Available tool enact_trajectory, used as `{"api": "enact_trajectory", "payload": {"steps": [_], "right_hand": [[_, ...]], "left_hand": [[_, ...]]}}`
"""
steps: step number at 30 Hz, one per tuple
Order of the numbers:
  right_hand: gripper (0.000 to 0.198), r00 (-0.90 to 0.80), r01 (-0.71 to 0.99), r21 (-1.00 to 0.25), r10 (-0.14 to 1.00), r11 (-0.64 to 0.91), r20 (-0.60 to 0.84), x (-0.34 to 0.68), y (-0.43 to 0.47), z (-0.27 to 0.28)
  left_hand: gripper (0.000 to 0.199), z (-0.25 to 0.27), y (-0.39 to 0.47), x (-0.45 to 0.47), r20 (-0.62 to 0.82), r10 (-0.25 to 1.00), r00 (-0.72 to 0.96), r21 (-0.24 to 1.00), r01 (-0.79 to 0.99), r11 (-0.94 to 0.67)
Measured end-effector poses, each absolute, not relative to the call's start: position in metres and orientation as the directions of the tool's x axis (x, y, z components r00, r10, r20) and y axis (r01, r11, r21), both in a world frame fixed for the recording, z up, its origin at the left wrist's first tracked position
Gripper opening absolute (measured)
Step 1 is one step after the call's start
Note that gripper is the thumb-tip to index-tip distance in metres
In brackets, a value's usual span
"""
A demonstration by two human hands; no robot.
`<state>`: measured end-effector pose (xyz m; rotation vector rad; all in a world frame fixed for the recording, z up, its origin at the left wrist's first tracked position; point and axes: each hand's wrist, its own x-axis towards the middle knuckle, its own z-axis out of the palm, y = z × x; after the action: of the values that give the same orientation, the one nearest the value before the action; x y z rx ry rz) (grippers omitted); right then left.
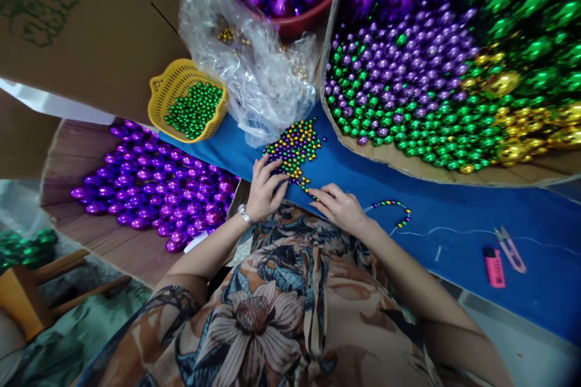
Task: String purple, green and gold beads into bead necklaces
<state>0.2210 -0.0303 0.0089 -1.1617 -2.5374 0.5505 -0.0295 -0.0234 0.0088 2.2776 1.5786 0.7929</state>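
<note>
A small pile of gold, green and purple beads [297,145] lies on the blue cloth [436,199]. My left hand [267,188] is at the pile's near left edge, its fingers curved and apart, the fingertips at the beads. My right hand [339,208] is closed in a pinch at the pile's near right edge, where a short row of beads runs from its fingertips towards my left hand. Behind my right hand, a beaded string [403,208] curves over the cloth, with pale thread trailing to the right. What exactly lies within the right fingertips is partly hidden.
A yellow basket [157,106] of green beads and a clear plastic bag [258,94] stand beyond my hands. Cardboard boxes hold large purple balls [167,193] at left and mixed beads [408,72] at right. A pink lighter [494,269] and thread snips [512,254] lie right.
</note>
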Motion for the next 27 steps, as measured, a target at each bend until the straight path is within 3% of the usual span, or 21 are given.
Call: {"api": "enact_trajectory", "payload": {"steps": [6, 27], "right_hand": [[0.034, -0.589, 0.689, -0.438, 0.798, 0.578, 0.127, 0.219, -0.039, 0.009], [0.036, -0.578, 0.754, -0.348, 0.815, 0.556, 0.05, 0.21, -0.038, 0.002]], "left_hand": [[0.021, 0.002, -0.035, -0.023, 0.277, 0.901, 0.333, 0.451, 0.783, -0.428], [0.023, 0.003, -0.035, -0.018, 0.241, 0.907, 0.344, 0.484, 0.768, -0.42]]}}
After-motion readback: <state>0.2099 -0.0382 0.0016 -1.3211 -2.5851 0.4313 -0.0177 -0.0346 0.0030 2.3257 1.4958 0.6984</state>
